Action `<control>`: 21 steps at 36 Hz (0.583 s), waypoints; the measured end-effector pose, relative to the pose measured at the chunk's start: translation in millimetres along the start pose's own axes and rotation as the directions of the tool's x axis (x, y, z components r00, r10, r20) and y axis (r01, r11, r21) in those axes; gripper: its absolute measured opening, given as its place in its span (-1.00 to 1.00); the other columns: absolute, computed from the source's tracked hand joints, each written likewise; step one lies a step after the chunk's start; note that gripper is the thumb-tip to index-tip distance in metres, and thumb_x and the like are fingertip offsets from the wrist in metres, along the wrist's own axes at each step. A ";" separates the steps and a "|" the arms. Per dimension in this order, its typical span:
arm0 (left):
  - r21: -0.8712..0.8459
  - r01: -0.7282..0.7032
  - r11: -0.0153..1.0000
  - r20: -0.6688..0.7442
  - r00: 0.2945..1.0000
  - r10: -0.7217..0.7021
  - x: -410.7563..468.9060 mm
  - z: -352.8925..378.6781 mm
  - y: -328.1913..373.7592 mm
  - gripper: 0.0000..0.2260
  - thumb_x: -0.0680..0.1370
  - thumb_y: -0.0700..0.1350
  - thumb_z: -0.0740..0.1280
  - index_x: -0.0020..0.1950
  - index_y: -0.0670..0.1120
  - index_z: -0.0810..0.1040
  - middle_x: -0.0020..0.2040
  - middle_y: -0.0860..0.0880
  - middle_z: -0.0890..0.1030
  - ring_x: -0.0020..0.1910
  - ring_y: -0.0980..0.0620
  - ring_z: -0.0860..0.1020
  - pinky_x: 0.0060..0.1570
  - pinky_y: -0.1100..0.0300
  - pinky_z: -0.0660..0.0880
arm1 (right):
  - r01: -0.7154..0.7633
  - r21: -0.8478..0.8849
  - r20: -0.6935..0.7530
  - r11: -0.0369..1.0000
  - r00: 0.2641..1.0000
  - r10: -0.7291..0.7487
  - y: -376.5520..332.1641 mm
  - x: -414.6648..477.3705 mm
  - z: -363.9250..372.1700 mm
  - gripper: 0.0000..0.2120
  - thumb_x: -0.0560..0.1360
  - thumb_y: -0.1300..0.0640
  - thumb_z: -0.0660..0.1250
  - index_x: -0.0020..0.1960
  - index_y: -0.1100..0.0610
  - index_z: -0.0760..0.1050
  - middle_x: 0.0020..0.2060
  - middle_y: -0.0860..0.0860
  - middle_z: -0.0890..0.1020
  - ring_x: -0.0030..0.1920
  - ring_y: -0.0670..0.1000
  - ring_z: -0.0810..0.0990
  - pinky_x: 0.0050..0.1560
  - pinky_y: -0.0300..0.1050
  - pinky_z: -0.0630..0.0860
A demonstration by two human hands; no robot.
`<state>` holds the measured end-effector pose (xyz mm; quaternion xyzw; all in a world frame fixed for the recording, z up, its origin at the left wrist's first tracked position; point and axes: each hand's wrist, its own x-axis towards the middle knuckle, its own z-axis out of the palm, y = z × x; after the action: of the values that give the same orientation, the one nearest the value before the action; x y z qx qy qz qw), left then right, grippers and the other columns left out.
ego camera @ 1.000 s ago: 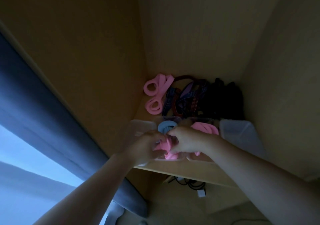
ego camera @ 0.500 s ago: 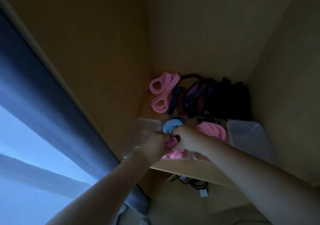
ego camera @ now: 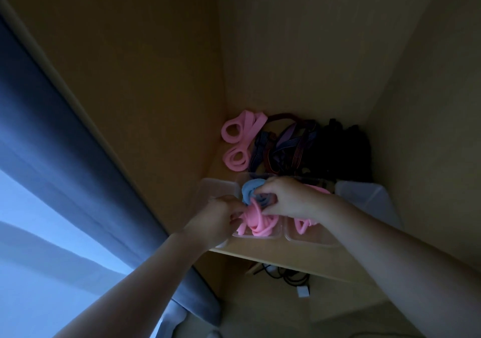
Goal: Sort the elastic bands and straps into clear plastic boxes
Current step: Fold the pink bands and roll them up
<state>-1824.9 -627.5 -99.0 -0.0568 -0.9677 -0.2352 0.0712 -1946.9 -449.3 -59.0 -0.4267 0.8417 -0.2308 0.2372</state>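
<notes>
Left hand [ego camera: 218, 215] has its fingers curled in, pinching the left side of a tangled pink band [ego camera: 256, 220]. Right hand [ego camera: 289, 199] comes in from the other side with its fingers curled down on the top loop of that same band. It's pretty dim, but it looks like a pinch grip, with the fingertips right up against a rolled blue band [ego camera: 249, 190].

The pink band is sitting in the middle clear box [ego camera: 256, 236], loops piled toward the front wall. The blue roll is in the same box, at the back. Just to the right is a second clear box [ego camera: 309, 244], touching the first, with another pink band [ego camera: 303, 224] in it, half hidden under the right wrist. There's another clear box [ego camera: 218, 185] on the left, partly behind the left hand, and one more [ego camera: 364, 197] on the far right.

All of them sit along the front edge of a wooden shelf [ego camera: 273, 255]. Farther back in the corner are folded pink straps [ego camera: 242, 134], then a heap of striped straps [ego camera: 286, 145] beside them. Next comes a dark pile [ego camera: 341, 150] I can't make out.

A blue curtain [ego camera: 78, 155] runs down the left side. Under the shelf are some cables [ego camera: 291, 278] and a little white plug [ego camera: 303, 291].
</notes>
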 end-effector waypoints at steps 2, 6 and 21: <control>-0.014 0.014 1.000 -0.037 0.999 -0.015 0.0 -2.5 -1.2 -0.90 0.46 -0.23 0.39 -0.08 -0.09 0.66 -0.15 -0.01 0.62 -0.22 0.10 0.52 -0.21 0.26 0.45 | -0.001 -0.014 -0.005 1.000 1.000 0.001 1.3 1.6 0.3 -0.62 0.45 0.13 0.45 0.26 0.02 0.55 0.14 -0.08 0.57 0.13 -0.10 0.54 0.22 -0.13 0.48; -0.066 0.114 0.991 -0.198 0.972 -0.125 -12.6 -5.4 -4.9 -0.88 0.41 -0.20 0.32 -0.17 -0.18 0.64 -0.28 -0.07 0.63 -0.34 0.02 0.57 -0.32 0.13 0.46 | 0.007 -0.084 -0.080 0.996 0.997 -0.014 0.3 7.4 3.6 -0.85 0.48 0.08 0.39 -0.01 0.13 0.61 -0.10 0.02 0.64 -0.08 0.00 0.60 0.02 0.09 0.56; 0.010 0.364 0.931 -0.079 0.929 -0.362 -92.6 21.4 -38.0 -0.70 0.48 -0.17 0.40 0.21 -0.12 0.58 0.28 -0.08 0.51 0.17 -0.08 0.54 0.13 0.13 0.49 | 0.111 -0.392 0.087 0.913 0.993 -0.083 -63.3 93.9 45.4 -0.63 0.58 0.03 0.25 0.38 0.02 0.42 0.24 0.05 0.55 0.18 0.11 0.54 0.05 -0.15 0.44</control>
<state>-1741.7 -658.3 -150.0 0.1330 -0.9609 -0.2345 0.0637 -1930.5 -569.0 -76.0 -0.5146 0.8402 -0.0525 0.1629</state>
